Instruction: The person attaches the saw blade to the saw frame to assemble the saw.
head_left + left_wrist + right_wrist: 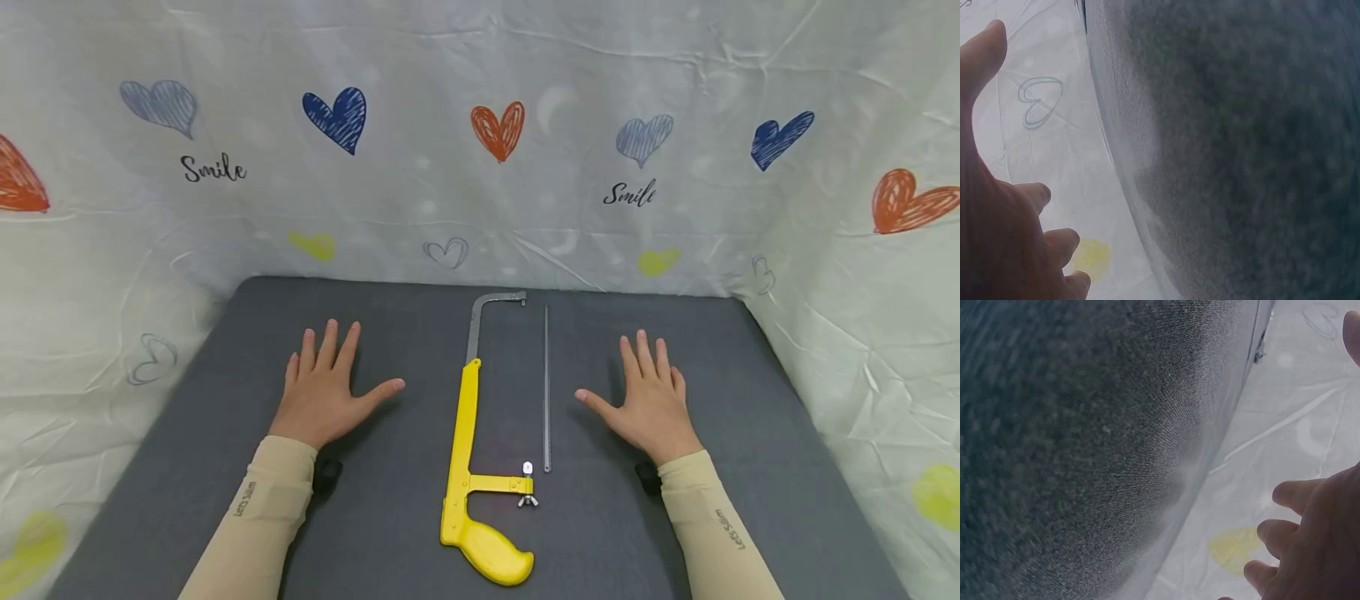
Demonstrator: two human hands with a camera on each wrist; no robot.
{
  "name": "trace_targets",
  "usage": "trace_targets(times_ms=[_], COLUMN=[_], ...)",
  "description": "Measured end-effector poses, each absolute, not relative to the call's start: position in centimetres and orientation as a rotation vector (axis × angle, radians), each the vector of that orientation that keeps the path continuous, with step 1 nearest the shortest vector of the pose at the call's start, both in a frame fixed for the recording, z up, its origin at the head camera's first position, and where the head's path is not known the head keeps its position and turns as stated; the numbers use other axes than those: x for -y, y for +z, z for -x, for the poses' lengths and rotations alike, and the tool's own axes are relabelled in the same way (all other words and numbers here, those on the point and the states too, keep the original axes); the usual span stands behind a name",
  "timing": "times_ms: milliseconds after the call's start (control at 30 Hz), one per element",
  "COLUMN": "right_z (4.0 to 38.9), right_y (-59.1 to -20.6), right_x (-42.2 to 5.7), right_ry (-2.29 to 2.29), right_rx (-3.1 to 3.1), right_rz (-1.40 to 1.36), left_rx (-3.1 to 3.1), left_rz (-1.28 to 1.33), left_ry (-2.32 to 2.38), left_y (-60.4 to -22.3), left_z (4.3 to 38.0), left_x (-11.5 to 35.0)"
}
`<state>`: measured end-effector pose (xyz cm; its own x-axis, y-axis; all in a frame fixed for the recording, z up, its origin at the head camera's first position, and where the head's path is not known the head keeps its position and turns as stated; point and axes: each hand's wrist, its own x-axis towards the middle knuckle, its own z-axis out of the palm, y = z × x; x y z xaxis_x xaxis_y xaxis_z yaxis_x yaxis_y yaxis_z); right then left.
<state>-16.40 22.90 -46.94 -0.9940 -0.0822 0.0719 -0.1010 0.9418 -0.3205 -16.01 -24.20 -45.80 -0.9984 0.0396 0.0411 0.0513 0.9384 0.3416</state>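
A yellow hacksaw frame (463, 433) with a grey metal front arm lies on the table between the two hands, its handle toward the near edge. Beside it on the right, a thin grey hacksaw blade (547, 392) lies lengthwise, apart from the frame. A wing nut (528, 501) sits at the end of the frame's short yellow arm. My left hand (322, 398), palm down with fingers spread, is left of the frame and holds nothing. On the blade's right, my right hand (647, 404) is likewise spread and holds nothing. Both wrist views show extended fingers.
The dark grey table (390, 517) reaches back to a white curtain (420, 200) printed with hearts and "Smile", which also hangs along both sides. Dark wrist devices show under the left sleeve (262, 500) and the right sleeve (712, 517).
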Motion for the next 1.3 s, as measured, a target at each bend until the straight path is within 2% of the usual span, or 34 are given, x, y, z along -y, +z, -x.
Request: trace_targets(times_ms=[700, 1300], right_z=[16.0, 15.9], right_y=[-47.4, -47.6], right_x=[-21.0, -16.0], right_ry=[0.544, 0.577], right_rx=[3.068, 3.088], right_rz=[-0.123, -0.209], left_rx=[3.056, 3.071], left_rz=[0.108, 0.257], left_ry=[-0.565, -0.572], left_y=[-45.6, -45.9], left_z=[16.0, 16.2], left_x=[21.4, 15.2])
